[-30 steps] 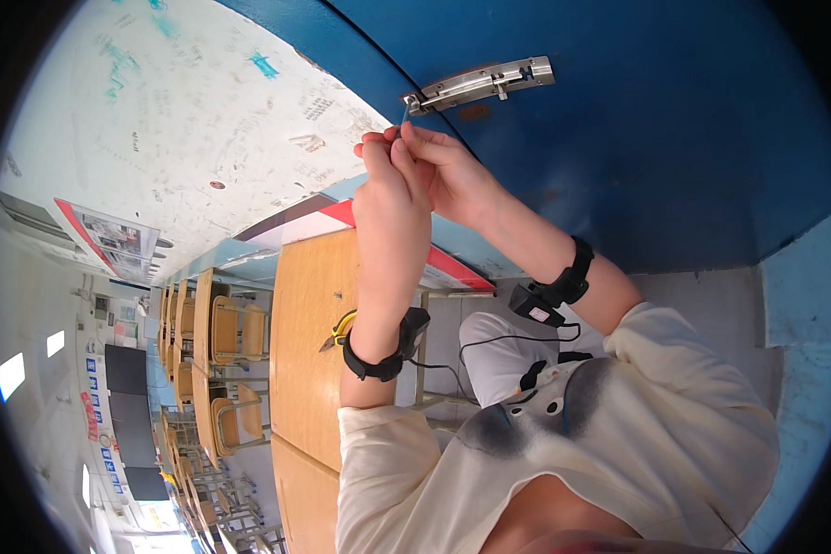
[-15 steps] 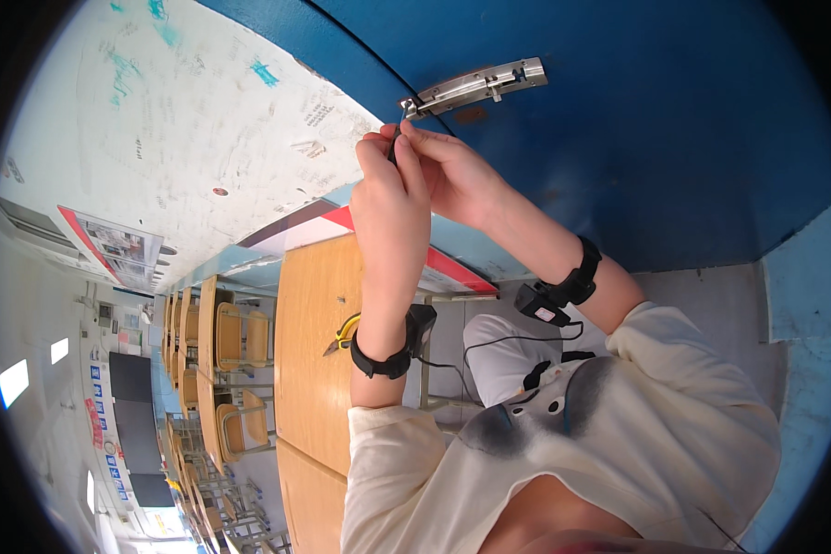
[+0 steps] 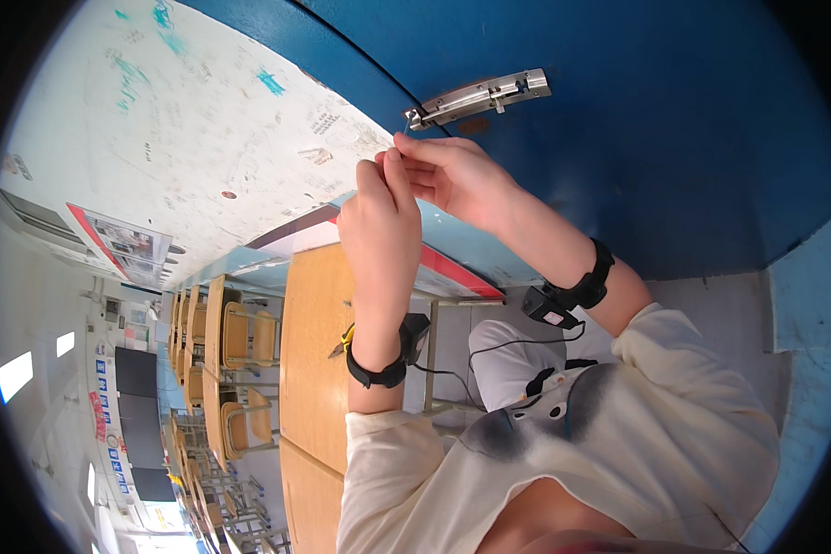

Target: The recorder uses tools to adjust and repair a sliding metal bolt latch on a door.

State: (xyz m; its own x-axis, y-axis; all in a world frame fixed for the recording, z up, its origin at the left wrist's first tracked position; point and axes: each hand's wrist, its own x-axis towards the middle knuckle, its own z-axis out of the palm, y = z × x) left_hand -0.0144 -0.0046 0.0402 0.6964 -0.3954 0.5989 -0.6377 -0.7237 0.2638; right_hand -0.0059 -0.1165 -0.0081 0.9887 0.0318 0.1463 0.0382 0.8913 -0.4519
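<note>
A metal sliding bolt latch is fixed on the blue door, its small catch on the blue frame across the door gap. My left hand is closed in a pinch just below the catch. Close against it, my right hand has thumb and fingertips pinched together. Between the fingertips a thin metal shaft, like that of a slim screwdriver, points up to the catch. The fingers hide its handle. Whether its tip sits in a screw is too small to tell.
A wooden desk stands below my left forearm, with yellow-handled pliers on it, partly hidden by my wrist. A scuffed white wall adjoins the door frame. Rows of desks and chairs extend to the left.
The dark handle seen between my fingers is now covered. Both hands sit slightly lower, a little farther from the catch, and the whole view has shifted slightly.
</note>
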